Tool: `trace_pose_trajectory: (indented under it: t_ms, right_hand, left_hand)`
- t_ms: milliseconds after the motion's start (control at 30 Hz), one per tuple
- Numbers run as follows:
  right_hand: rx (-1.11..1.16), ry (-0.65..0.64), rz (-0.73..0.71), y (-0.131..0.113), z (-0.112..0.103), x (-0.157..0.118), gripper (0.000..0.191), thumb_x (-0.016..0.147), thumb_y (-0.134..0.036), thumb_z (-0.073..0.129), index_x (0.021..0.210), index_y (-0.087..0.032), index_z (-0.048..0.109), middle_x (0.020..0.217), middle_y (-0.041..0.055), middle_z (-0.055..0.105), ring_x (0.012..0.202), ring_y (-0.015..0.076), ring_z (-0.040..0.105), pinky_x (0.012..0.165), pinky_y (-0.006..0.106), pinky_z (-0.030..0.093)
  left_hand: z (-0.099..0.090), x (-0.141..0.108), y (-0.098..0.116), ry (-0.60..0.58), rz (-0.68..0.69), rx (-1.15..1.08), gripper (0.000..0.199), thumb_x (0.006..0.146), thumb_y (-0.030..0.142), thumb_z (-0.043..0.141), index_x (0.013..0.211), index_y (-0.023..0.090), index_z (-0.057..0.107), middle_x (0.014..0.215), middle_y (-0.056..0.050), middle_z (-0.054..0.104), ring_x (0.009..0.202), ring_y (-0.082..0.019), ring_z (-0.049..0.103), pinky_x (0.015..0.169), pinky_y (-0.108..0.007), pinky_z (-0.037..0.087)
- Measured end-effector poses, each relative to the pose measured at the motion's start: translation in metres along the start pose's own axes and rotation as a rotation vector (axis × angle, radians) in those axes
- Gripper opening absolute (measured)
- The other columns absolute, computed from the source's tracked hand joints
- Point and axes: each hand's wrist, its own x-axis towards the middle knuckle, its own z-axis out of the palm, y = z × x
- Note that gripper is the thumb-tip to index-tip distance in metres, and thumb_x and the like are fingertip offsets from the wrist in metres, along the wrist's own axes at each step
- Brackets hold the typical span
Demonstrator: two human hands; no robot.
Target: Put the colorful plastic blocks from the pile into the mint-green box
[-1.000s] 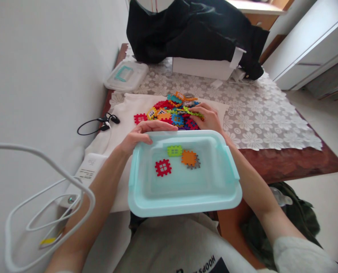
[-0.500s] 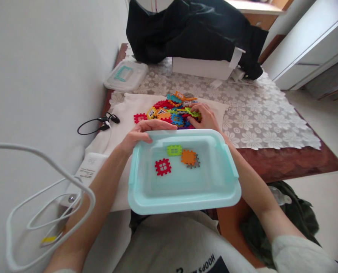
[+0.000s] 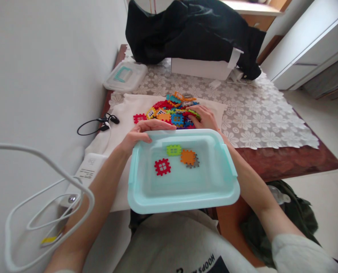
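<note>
My left hand (image 3: 142,131) grips the far left rim of a pale turquoise plastic tub (image 3: 183,203), thumb over the edge. Inside the tub lie a red window tile (image 3: 162,167), a lime green tile (image 3: 173,150) and an orange tile (image 3: 187,157) overlapping a grey tile (image 3: 196,162). Beyond the tub is a heap of colourful interlocking plastic tiles (image 3: 164,116). My right hand (image 3: 204,116) reaches into the heap's right side, fingers curled around tiles there, a lime green tile (image 3: 195,113) by its fingers. The tub's rim hides the heap's near edge.
A cream cloth (image 3: 120,132) lies under the heap, over a lace tablecloth (image 3: 260,117). A clear lid (image 3: 126,76) rests at the far left. Black earphones (image 3: 103,122) lie near the wall. White cable (image 3: 46,155) loops at left. Black fabric (image 3: 194,32) drapes across the back.
My right hand's fingers have shifted slightly among the tiles; the green tiles beside them have moved and a red one shows between thumb and fingers. My left hand and the tub stay put.
</note>
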Motion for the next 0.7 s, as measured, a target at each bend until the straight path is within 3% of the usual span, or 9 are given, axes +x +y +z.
trace_pose_trajectory:
  t_ms: [200, 367, 500, 600, 700]
  right_hand:
    - [0.032, 0.090, 0.022, -0.002, -0.006, 0.002, 0.024, 0.103, -0.036, 0.070, 0.123, -0.028, 0.080, 0.124, 0.0080, 0.086, 0.118, 0.0310, 0.080, 0.109, 0.047, 0.064]
    - [0.165, 0.192, 0.099, 0.002, -0.009, 0.003, 0.036, 0.105, -0.057, 0.071, 0.128, -0.029, 0.075, 0.126, 0.0064, 0.082, 0.118, 0.0296, 0.079, 0.110, 0.048, 0.065]
    - [0.486, 0.298, 0.201, 0.007, -0.007, 0.006, 0.045, 0.098, -0.066, 0.081, 0.127, -0.034, 0.069, 0.110, 0.0002, 0.076, 0.100, 0.0222, 0.077, 0.094, 0.039, 0.070]
    - [0.793, 0.241, 0.263, -0.003, -0.015, 0.010, 0.047, 0.089, -0.068, 0.090, 0.117, -0.036, 0.070, 0.109, -0.0010, 0.076, 0.097, 0.0204, 0.077, 0.083, 0.034, 0.070]
    - [1.010, 0.129, 0.287, -0.025, -0.032, 0.012, 0.045, 0.079, -0.061, 0.100, 0.103, -0.035, 0.074, 0.109, -0.0012, 0.077, 0.097, 0.0197, 0.077, 0.084, 0.035, 0.071]
  left_hand:
    - [0.003, 0.000, 0.002, 0.014, -0.006, -0.023, 0.056, 0.068, 0.028, 0.076, 0.121, 0.019, 0.092, 0.132, -0.015, 0.085, 0.130, -0.040, 0.078, 0.099, -0.042, 0.066]
    - [0.006, 0.001, 0.003, 0.008, -0.012, -0.068, 0.054, 0.068, 0.025, 0.078, 0.120, 0.019, 0.092, 0.130, -0.014, 0.086, 0.125, -0.038, 0.080, 0.099, -0.042, 0.066]
    - [0.007, 0.001, 0.004, 0.003, -0.017, -0.095, 0.052, 0.069, 0.024, 0.081, 0.119, 0.017, 0.091, 0.130, -0.016, 0.086, 0.126, -0.039, 0.079, 0.100, -0.042, 0.065]
    - [0.006, 0.000, 0.003, 0.010, -0.015, -0.093, 0.051, 0.070, 0.024, 0.081, 0.119, 0.016, 0.091, 0.130, -0.017, 0.085, 0.128, -0.039, 0.079, 0.101, -0.042, 0.065]
    - [0.004, -0.001, 0.001, 0.018, -0.011, -0.083, 0.052, 0.070, 0.024, 0.078, 0.119, 0.017, 0.091, 0.131, -0.015, 0.085, 0.128, -0.037, 0.079, 0.102, -0.041, 0.065]
